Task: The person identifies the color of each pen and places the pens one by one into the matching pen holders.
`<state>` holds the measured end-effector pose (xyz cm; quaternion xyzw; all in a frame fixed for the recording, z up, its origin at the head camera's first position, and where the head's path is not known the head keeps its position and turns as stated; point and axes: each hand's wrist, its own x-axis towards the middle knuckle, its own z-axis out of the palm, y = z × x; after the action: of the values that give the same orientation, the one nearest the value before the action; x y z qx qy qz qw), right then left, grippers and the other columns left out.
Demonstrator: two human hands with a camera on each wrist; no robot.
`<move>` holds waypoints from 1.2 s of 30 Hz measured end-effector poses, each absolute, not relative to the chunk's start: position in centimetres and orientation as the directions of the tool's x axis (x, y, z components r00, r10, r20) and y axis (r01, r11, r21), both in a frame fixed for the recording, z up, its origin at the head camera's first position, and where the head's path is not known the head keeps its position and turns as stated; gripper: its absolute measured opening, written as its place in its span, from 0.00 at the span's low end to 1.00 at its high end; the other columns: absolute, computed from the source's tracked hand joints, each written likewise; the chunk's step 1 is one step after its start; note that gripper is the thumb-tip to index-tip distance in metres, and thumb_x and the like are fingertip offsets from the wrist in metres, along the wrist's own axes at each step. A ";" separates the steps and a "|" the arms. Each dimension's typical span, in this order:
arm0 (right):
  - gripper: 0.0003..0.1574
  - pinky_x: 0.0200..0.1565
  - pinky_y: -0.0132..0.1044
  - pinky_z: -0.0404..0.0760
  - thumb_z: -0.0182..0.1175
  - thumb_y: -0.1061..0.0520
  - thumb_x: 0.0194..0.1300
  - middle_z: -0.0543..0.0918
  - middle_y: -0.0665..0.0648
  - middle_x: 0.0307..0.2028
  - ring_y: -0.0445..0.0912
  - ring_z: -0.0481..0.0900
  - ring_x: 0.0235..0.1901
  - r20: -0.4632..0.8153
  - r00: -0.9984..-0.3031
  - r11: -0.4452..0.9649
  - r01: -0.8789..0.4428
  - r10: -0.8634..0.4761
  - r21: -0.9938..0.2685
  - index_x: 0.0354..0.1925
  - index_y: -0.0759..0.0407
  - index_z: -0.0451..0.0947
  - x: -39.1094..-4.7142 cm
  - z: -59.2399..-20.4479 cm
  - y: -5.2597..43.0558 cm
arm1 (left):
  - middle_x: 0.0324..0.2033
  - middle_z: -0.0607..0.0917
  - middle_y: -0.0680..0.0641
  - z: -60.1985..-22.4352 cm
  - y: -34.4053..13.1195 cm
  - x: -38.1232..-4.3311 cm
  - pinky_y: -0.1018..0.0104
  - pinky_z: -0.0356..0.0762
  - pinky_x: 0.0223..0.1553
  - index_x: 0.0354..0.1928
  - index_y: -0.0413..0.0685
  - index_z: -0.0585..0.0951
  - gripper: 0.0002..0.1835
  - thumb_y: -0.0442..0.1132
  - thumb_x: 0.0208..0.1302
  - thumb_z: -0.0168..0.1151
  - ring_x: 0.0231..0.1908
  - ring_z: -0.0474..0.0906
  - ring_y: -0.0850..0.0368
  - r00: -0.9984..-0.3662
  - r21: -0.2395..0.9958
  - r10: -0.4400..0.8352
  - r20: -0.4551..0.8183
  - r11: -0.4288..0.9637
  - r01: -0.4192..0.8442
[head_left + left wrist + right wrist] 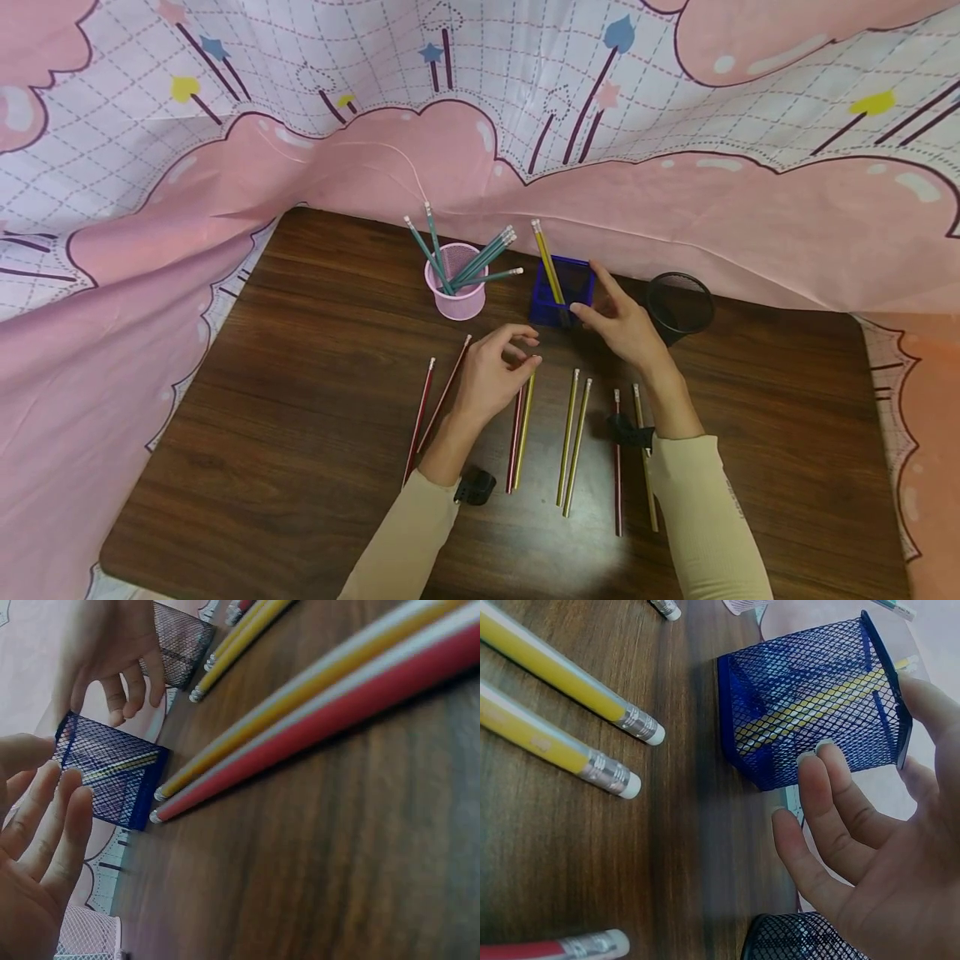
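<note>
A square blue mesh pencil holder (547,315) stands at the back of the table with yellow pencils (547,257) leaning in it. My right hand (626,327) holds its right side, thumb and index finger spread along the rim. In the right wrist view the other fingers (821,802) curve loosely beside the mesh (810,712). My left hand (489,371) hovers in front and left of the holder, fingers bent, thumb apart from them, nothing held. Below it lie a red pencil (516,442) and a yellow pencil (527,433) side by side.
To the left is a pink mesh cup (460,307) with several green pencils (480,260). A black round mesh cup (680,304) is right of my right hand. Red pencils (422,408) lie left, yellow pencils (574,442) centre, another red pencil (618,483) right. A patterned curtain (600,200) hangs behind.
</note>
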<state>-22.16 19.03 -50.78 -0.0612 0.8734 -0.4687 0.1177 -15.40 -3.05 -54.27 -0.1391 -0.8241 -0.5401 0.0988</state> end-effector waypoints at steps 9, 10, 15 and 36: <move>0.47 0.36 0.44 0.68 0.54 0.30 0.55 0.80 0.56 0.32 0.55 0.77 0.36 -0.154 -0.964 0.550 0.009 -0.218 -0.835 0.67 0.24 0.43 -22.2 -50.9 19.0 | 0.37 0.81 0.57 -55.7 -2.7 -14.1 0.76 0.74 0.26 0.45 0.56 0.77 0.19 0.40 0.50 0.69 0.28 0.78 0.67 -0.959 0.844 0.179 0.222 0.457 0.280; 0.47 0.37 0.43 0.68 0.54 0.30 0.55 0.80 0.56 0.32 0.54 0.77 0.36 -0.153 -0.963 0.551 0.007 -0.220 -0.835 0.67 0.25 0.43 -22.2 -50.8 19.0 | 0.38 0.81 0.57 -55.8 -2.7 -14.0 0.76 0.74 0.26 0.46 0.55 0.77 0.19 0.40 0.50 0.69 0.28 0.78 0.67 -0.960 0.845 0.182 0.213 0.459 0.275; 0.47 0.35 0.43 0.67 0.54 0.31 0.55 0.80 0.55 0.31 0.54 0.77 0.34 -0.133 -0.966 0.561 -0.016 -0.223 -0.828 0.68 0.26 0.43 -22.2 -50.8 19.0 | 0.36 0.81 0.59 -56.1 -2.4 -13.7 0.76 0.74 0.27 0.44 0.57 0.78 0.17 0.41 0.49 0.69 0.28 0.79 0.67 -0.964 0.820 0.159 0.214 0.507 0.266; 0.47 0.32 0.42 0.66 0.55 0.31 0.55 0.80 0.57 0.30 0.51 0.73 0.30 -0.133 -0.969 0.545 -0.001 -0.207 -0.838 0.67 0.26 0.45 -22.0 -50.8 18.9 | 0.35 0.79 0.62 -56.2 -0.7 -13.3 0.64 0.74 0.24 0.41 0.60 0.78 0.19 0.44 0.45 0.71 0.30 0.78 0.62 -0.942 0.463 0.200 0.271 0.831 0.309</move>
<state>-22.04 18.90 -50.79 -0.0599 0.8721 -0.4732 0.1088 -13.28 -0.71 -56.23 -0.1339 -0.9508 -0.2583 0.1062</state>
